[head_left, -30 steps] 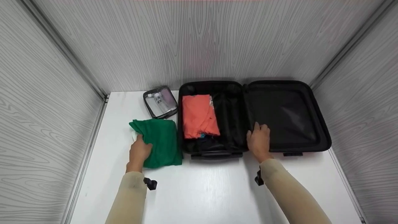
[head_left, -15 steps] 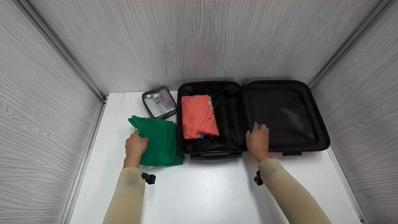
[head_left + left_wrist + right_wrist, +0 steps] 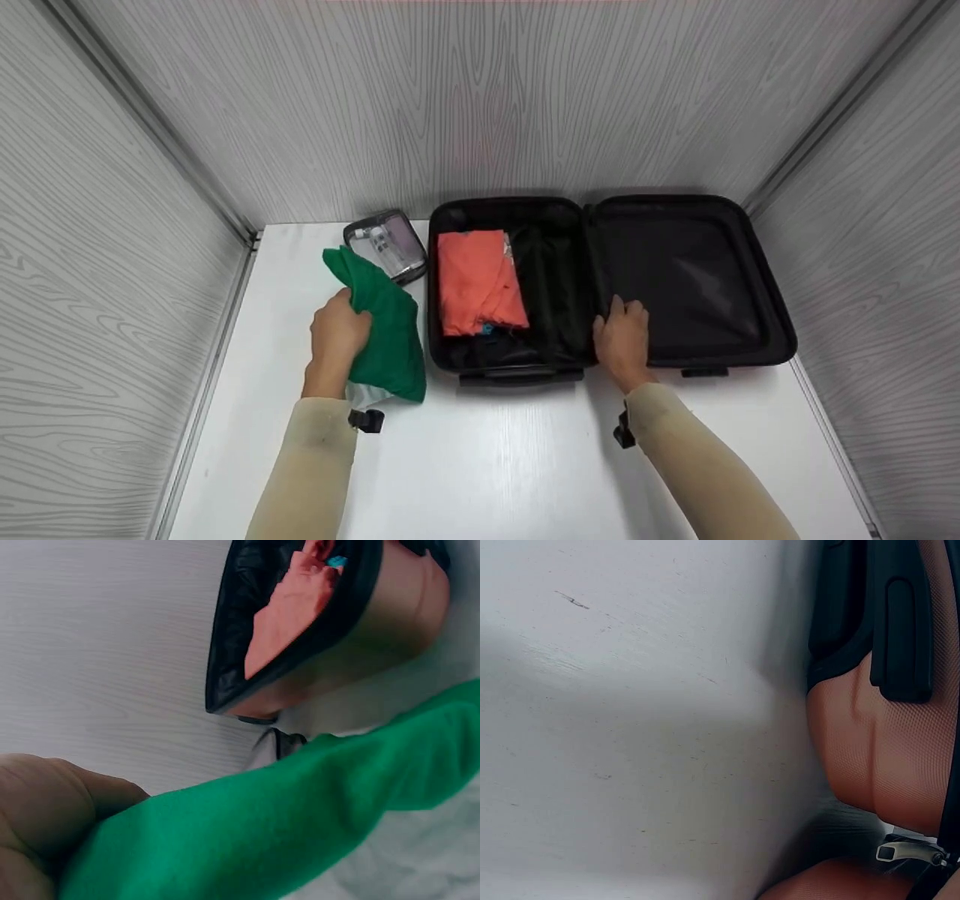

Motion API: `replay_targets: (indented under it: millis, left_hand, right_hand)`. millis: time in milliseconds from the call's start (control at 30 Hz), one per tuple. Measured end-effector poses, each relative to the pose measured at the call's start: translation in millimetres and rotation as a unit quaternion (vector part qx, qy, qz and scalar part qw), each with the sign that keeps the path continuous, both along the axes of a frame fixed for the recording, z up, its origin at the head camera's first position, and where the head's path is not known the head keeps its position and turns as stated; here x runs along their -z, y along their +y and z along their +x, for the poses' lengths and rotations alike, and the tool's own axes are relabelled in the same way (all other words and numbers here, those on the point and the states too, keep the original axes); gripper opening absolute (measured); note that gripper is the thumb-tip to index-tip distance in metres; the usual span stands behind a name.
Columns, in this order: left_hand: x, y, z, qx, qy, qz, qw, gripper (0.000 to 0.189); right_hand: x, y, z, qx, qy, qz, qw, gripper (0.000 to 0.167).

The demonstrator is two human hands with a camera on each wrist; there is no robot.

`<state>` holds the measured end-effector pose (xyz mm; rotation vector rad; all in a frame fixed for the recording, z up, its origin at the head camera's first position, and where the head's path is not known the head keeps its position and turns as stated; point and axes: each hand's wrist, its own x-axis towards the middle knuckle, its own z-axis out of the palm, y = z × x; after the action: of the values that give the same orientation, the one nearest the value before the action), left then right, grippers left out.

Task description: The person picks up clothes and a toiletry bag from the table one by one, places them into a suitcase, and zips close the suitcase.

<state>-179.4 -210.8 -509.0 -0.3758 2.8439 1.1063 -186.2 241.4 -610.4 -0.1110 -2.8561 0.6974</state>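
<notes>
My left hand [image 3: 339, 335] grips the left edge of a folded green cloth garment [image 3: 390, 337], raised and tilted beside the suitcase. In the left wrist view the thumb [image 3: 105, 791] presses on the green fabric. A white cloth [image 3: 367, 394] shows beneath the green one. The suitcase [image 3: 517, 371] lies spread out, black inside and orange-pink outside. My right hand [image 3: 624, 337] holds the suitcase rim at the front, where its two halves meet. A folded orange garment [image 3: 480, 277] lies in the left half, with a bit of blue under it.
A clear pouch [image 3: 390, 244] with black edging, holding small bottles, lies behind the green garment, left of the suitcase. The suitcase's right half [image 3: 690, 285] lies flat near the right wall. A grey wood-patterned wall [image 3: 480, 97] stands behind the white table [image 3: 480, 465].
The left hand has taken hold of the green garment's left edge and lifted it, tilting it and overlapping the pouch's near corner. The white cloth shows more. The right hand has stayed put.
</notes>
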Motion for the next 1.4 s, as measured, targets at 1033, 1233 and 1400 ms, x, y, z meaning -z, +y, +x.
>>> replay_targets:
  millis: [1033, 1233, 1400]
  left_hand:
    - [-90.6, 66.2, -37.7, 0.066, 0.121, -0.02, 0.9903, 0.045]
    - [-95.4, 85.5, -50.9, 0.077, 0.137, -0.012, 0.9875, 0.034]
    - [-90.4, 106.1, -59.9, 0.09, 0.133, 0.015, 0.9869, 0.032]
  right_hand:
    - [-6.6, 0, -5.2, -0.002, 0.001, 0.044, 0.999, 0.054]
    - [-5.3, -1, -6.2, -0.004, -0.01, 0.047, 0.9988, 0.054]
    - [-4.7, -2, -6.0, 0.003, -0.016, 0.038, 0.9992, 0.056]
